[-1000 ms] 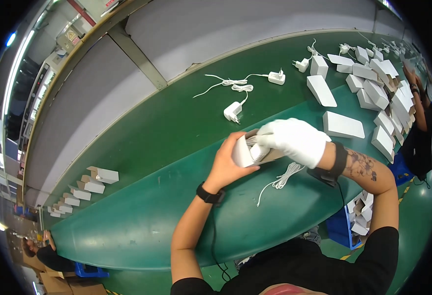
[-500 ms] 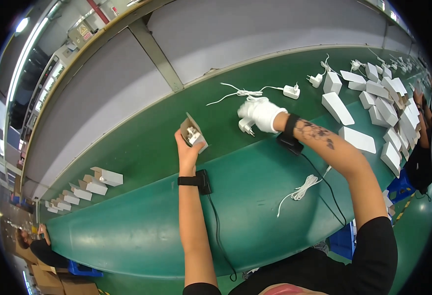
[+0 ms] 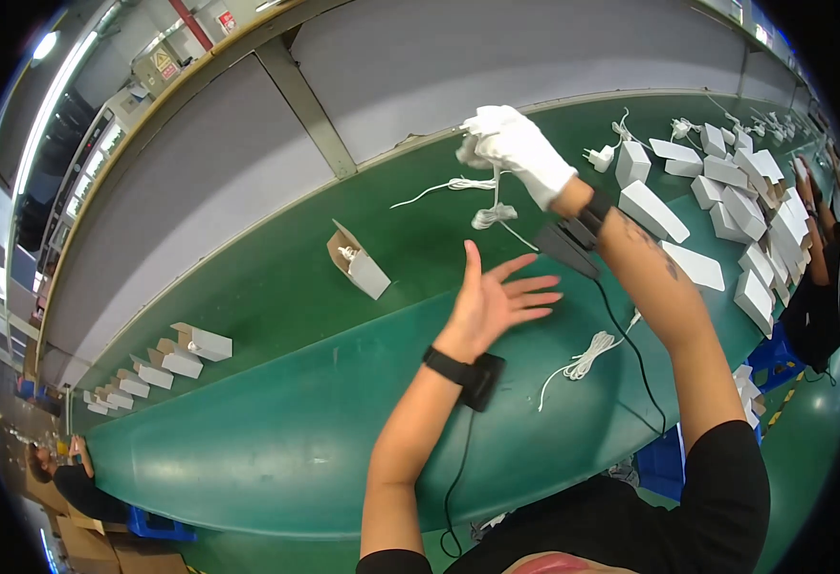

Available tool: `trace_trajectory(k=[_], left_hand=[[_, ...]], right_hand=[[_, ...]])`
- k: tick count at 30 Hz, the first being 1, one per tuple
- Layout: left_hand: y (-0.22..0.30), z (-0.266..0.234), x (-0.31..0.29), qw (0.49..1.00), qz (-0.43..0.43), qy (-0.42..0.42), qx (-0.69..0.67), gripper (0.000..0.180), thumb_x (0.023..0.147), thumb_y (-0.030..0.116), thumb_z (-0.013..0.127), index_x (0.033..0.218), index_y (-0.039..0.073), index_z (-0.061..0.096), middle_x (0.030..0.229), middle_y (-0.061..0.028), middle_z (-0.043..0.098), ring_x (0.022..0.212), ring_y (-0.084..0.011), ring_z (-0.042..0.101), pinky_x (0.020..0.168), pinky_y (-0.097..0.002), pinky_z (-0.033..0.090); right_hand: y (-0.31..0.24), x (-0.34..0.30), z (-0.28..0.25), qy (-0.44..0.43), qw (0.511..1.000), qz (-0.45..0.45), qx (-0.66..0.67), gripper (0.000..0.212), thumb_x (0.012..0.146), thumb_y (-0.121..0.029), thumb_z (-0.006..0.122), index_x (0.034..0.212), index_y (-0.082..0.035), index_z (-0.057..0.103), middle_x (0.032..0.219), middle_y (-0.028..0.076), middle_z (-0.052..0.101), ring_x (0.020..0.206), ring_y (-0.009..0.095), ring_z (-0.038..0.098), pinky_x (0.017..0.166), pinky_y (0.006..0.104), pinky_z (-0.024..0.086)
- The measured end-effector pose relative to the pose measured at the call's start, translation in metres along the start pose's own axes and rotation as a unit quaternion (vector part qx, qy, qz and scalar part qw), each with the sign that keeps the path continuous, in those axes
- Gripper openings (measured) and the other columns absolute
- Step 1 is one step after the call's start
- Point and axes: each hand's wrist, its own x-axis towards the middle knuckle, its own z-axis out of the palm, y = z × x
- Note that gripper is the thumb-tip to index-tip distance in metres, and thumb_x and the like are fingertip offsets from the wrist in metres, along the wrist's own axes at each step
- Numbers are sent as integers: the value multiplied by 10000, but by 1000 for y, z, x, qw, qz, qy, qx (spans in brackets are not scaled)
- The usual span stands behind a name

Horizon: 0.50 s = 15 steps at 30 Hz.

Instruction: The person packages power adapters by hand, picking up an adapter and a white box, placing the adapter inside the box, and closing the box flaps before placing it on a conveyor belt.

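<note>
My right hand (image 3: 511,148), in a white glove, is raised near the back wall and closed on a white power adapter (image 3: 464,128); the glove hides most of it, with prongs poking out at the fingertips. From it hangs a white cable with a coiled bundle (image 3: 494,216). Behind lies another white cable (image 3: 458,185) on the green surface. My bare left hand (image 3: 495,306) is open, fingers spread, below the hanging bundle and holding nothing. To its left a white box (image 3: 370,277) lies with its brown-lined flap raised and something white inside.
A row of open white boxes (image 3: 205,344) stands at far left. Many white boxes (image 3: 745,215) are heaped at right, near an adapter (image 3: 600,159). A coiled cable (image 3: 587,358) lies on the nearer green sheet. Black wires trail from both wristbands. Other people sit at both ends.
My left hand has let go of the white box and swung right, opening. My right hand has risen toward the back wall, lifting the adapter with its cable.
</note>
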Motion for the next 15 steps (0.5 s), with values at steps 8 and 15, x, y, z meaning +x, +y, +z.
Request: trace_trajectory(k=[8,15], left_hand=[[-25,-9,67,918,154,-28,-363,391,996,292,440,1228,-23,459,757,-47,552,706,-135,546,664,-263,474],[-36,70,87,956,252,76,-127,276,997,180,415,1169,-6,526,694,-7,449,617,-94,394,593,-226,363]], right_hand=[[-74,-133,-34,205,865,262,375,179,791,-89,641,966,-51,622,864,2,597,769,128,562,728,294,473],[-62,-187,-37,148,910,319,219,221,828,-117,628,1033,-35,623,985,30,614,847,107,581,778,285,484]])
